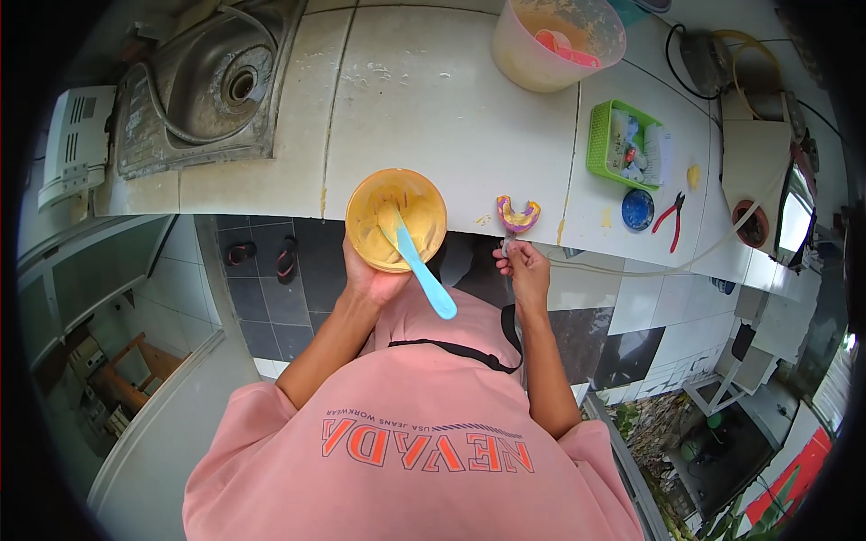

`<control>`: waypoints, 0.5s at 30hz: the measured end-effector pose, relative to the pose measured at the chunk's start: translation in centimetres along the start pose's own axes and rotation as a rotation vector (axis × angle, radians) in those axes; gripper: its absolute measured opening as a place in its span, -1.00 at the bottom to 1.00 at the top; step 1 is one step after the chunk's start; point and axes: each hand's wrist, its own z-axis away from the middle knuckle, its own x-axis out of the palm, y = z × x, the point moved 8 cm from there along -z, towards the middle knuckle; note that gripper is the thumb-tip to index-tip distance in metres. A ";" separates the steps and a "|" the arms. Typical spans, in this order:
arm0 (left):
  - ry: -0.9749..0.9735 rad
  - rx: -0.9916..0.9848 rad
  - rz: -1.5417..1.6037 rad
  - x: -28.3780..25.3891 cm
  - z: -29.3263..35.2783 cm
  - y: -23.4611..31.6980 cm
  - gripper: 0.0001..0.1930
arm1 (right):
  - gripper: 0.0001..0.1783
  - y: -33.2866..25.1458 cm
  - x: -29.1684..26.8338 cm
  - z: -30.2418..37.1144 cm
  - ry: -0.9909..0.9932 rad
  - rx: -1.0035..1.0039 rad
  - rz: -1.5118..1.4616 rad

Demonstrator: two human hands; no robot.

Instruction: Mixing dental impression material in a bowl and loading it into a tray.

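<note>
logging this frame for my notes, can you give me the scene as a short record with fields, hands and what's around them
left hand: left hand cups an orange mixing bowl from below
bowl contents: yellowish paste and a light blue spatula, handle sticking out over the rim
right hand: right hand grips the handle of a dental impression tray at the counter edge
tray: U-shaped, purple and yellow
counter: white tiled counter, smeared with paste
further back: large pale tub, green basket, red pliers, blue lid
far left: steel sink
</note>
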 end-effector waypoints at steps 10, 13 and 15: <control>-0.012 0.003 -0.036 -0.6 1.0 -0.1 -0.45 | -0.75 -0.1 -0.1 0.1 0.034 -0.128 0.051; 0.012 0.006 -0.031 -0.6 1.1 -0.2 -0.44 | -0.75 0.5 -0.2 -0.1 0.037 -0.132 0.021; 0.014 0.010 -0.029 -0.6 1.2 -0.1 -0.44 | -0.75 0.6 -0.3 -0.1 0.036 -0.133 0.032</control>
